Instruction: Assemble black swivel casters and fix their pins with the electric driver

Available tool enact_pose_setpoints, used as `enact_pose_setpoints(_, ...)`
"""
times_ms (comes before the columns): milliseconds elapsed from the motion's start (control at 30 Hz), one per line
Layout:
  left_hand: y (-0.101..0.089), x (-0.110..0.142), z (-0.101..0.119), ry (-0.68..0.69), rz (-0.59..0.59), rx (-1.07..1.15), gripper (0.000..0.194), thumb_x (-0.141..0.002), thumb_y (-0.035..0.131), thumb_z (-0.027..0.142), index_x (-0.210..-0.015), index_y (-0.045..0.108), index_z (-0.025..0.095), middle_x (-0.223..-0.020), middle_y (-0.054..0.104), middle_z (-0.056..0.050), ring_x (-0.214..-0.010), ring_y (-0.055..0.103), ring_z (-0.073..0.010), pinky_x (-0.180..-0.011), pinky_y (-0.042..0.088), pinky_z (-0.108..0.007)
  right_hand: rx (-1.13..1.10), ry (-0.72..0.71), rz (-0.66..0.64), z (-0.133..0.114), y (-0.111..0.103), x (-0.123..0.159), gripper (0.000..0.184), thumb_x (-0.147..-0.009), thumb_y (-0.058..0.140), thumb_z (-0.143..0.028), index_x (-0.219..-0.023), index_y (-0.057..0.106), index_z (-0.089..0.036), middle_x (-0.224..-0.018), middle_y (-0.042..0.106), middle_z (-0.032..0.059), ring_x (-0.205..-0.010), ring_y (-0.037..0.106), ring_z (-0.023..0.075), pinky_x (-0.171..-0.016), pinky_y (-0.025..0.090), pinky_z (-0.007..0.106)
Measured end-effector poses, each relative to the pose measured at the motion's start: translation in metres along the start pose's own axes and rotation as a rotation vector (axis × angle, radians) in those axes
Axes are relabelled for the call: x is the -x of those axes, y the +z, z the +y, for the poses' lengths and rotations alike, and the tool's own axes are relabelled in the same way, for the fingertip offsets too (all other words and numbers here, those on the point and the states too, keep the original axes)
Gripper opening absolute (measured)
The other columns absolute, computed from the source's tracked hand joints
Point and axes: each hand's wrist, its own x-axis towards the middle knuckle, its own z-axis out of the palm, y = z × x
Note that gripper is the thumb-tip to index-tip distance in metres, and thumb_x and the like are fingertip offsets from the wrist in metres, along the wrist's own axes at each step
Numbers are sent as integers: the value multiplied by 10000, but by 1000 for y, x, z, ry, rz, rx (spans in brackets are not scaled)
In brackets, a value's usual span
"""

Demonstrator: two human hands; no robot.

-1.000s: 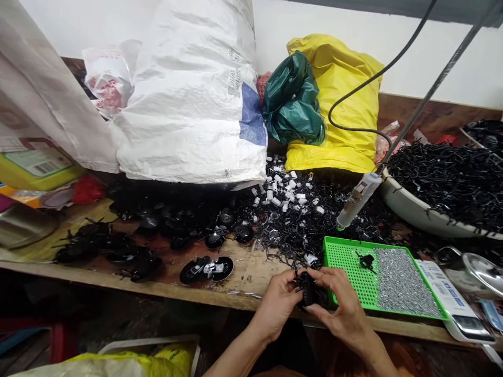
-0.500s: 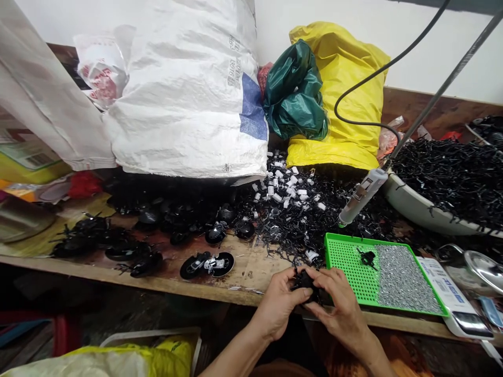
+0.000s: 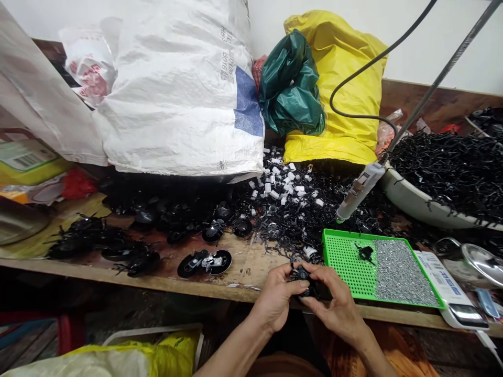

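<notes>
Between my two hands, at the front edge of the bench, is a small black plastic toy motorcycle part [image 3: 302, 274]. My left hand [image 3: 277, 296] grips it with thumb and fingers from the left. My right hand [image 3: 334, 293] pinches it from the right; fingers hide much of its shape. Left of my hands a toy motorcycle [image 3: 205, 263] with a silver-grey middle lies on its side. Just to the right is a green perforated tray [image 3: 348, 267], holding many small silver screws [image 3: 406, 272] and one black part [image 3: 365, 254].
An electric screwdriver [image 3: 359, 193] hangs above the tray. Behind lie heaped black parts and white pieces [image 3: 288, 183]. Black toy motorcycles [image 3: 78, 238] cluster at left. A white sack [image 3: 181, 104], a yellow bag [image 3: 334, 94] and a basin [image 3: 416, 204] of black parts stand at the back.
The view has shifted slightly, so the bench appears a little higher and further left. Both hands keep hold of the black part, which has turned a little between the fingers.
</notes>
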Motion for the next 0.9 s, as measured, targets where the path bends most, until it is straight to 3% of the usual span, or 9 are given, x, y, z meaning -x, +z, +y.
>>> enact_pose_setpoints(133, -2, -3, 1, -25, 39, 66, 282, -480, 716, 100, -758, 670, 125, -680, 662, -24, -628, 556, -111, -641, 404, -216, -79, 32, 64, 2, 0, 3, 313, -718, 552, -157, -1013, 460, -209, -1182, 511, 128, -1091, 485, 240, -869, 433, 393)
enact_pose_setpoints(267, -4, -4, 0, -69, 62, 100, 253, -480, 719, 111, -726, 659, 113, -652, 647, -32, -577, 547, -122, -561, 429, -243, -208, 175, 154, 5, 5, 2, 167, -789, 460, -155, -941, 508, -202, -1101, 562, 110, -987, 558, 201, -793, 487, 329)
enact_pose_setpoints(400, -4, -1, 0, -72, 104, 82, 191, -535, 700, 162, -717, 650, 127, -639, 633, -28, -577, 541, -143, -486, 427, -253, -308, 306, 176, 3, 8, 0, 164, -820, 445, -218, -968, 516, -203, -1107, 561, 104, -966, 566, 187, -773, 499, 305)
enact_pose_setpoints(500, -6, 3, 0, 52, 55, -3, 277, -560, 706, 158, -832, 658, 148, -777, 664, -38, -714, 573, -154, -662, 454, -270, -422, 399, 159, -1, 7, 0, 230, -823, 457, -253, -1048, 491, -218, -1130, 554, 88, -990, 558, 182, -791, 497, 296)
enact_pose_setpoints(633, -13, 8, -1, 258, -27, -281, 381, -614, 675, 169, -993, 633, 182, -1022, 639, -61, -972, 540, -219, -876, 396, -314, -561, 420, 94, -7, 6, -1, 386, -750, 578, -250, -1109, 435, -248, -1177, 527, 79, -1020, 541, 187, -826, 485, 313)
enact_pose_setpoints(767, -23, 11, -3, 416, -27, -595, 440, -681, 604, 178, -1117, 558, 219, -1150, 576, -48, -1082, 483, -227, -960, 341, -356, -579, 449, 88, -11, 11, -3, 442, -692, 642, -239, -1093, 456, -261, -1178, 535, 63, -1070, 507, 194, -867, 458, 333)
enact_pose_setpoints(900, -28, 14, -6, 520, -30, -839, 427, -739, 541, 188, -1161, 513, 245, -1153, 562, -52, -1066, 491, -203, -938, 371, -353, -534, 467, 148, -14, 16, -6, 397, -679, 649, -252, -1045, 496, -234, -1048, 601, 61, -989, 553, 196, -848, 459, 345)
